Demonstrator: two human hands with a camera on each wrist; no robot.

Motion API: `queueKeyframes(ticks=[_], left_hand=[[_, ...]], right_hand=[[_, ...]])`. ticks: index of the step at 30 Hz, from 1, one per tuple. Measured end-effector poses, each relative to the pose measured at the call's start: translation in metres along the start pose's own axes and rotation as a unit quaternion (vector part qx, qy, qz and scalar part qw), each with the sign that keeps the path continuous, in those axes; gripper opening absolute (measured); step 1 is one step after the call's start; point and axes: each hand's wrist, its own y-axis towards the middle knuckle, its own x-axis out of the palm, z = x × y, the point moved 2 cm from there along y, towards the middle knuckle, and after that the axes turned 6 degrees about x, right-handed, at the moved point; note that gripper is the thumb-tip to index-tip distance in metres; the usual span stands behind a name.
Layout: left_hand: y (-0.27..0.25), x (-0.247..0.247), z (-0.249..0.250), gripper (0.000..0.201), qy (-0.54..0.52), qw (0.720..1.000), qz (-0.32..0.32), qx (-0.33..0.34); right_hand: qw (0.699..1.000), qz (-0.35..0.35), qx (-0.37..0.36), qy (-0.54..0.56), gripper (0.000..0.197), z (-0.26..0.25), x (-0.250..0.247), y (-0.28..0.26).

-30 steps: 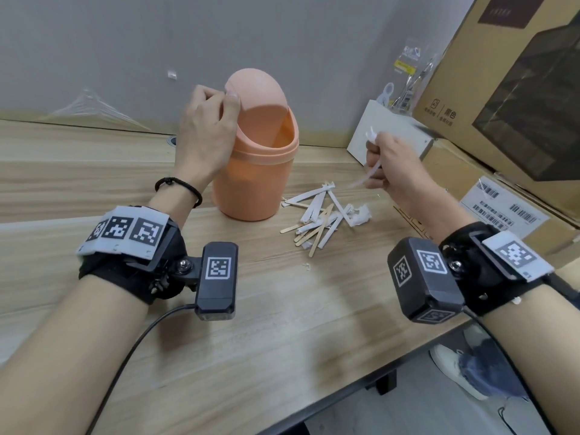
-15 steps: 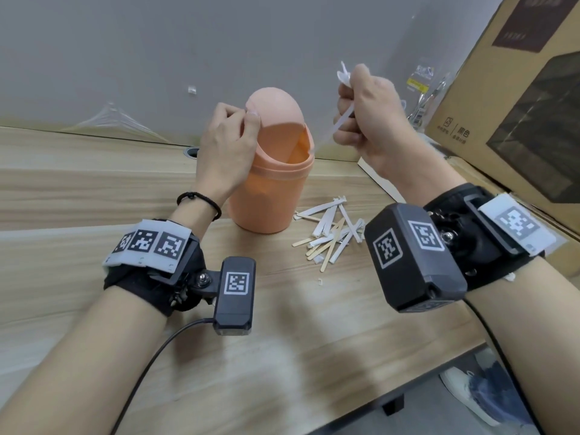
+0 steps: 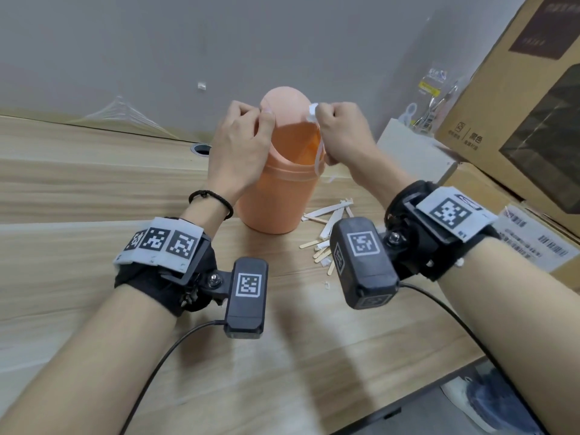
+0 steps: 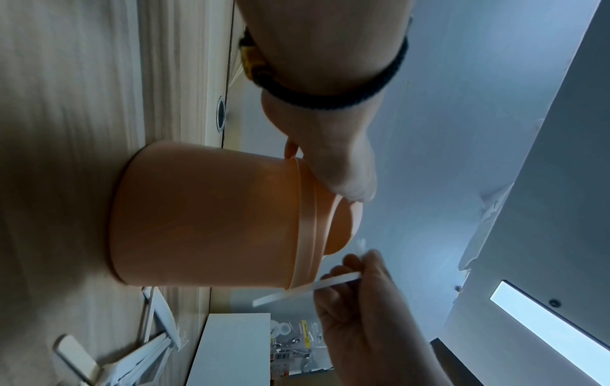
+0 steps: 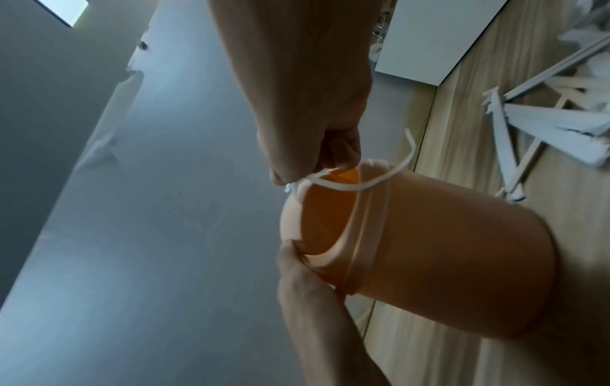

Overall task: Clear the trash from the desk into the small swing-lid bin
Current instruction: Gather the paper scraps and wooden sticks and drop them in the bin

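White strip (image 3: 318, 158) pinched by right hand (image 3: 342, 133).

Left hand (image 3: 241, 152) on bin (image 3: 276, 196) lid, right hand (image 3: 342, 136) with white strip (image 3: 318, 161).

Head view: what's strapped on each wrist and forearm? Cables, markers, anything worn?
Both wrists carry black straps topped with white square-code tags, each with a black boxy camera on a bracket, also tagged, trailing a black cable. The left wrist adds a black braided band. Forearms bare, no sleeves.
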Motion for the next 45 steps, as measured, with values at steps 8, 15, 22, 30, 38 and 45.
queueKeyframes(ticks=[8,15,22,30,38,45], left_hand=[[0.000,0.003,0.001,0.043,0.004,1.000,-0.001,0.003],[0.000,0.003,0.001,0.043,0.007,1.000,-0.012,0.001],[-0.001,0.002,0.001,0.043,0.005,1.000,-0.016,-0.002],[0.000,0.003,0.000,0.042,0.008,1.000,-0.018,-0.004],[0.001,0.003,-0.001,0.044,0.009,1.000,-0.020,-0.006],[0.001,0.004,-0.001,0.043,0.004,1.000,-0.015,-0.007]], right_hand=[[0.974,-0.036,-0.035,0.223,0.030,-0.024,0.000,0.000],[0.912,-0.034,0.012,0.408,0.030,-0.044,-0.020,0.004],[0.858,-0.024,0.148,0.491,0.030,-0.013,-0.011,0.011],[0.788,-0.091,0.171,0.585,0.034,-0.025,-0.017,0.012],[0.821,-0.041,0.176,0.542,0.032,-0.012,-0.015,0.008],[0.986,0.105,0.028,0.125,0.029,0.020,-0.010,0.008]])
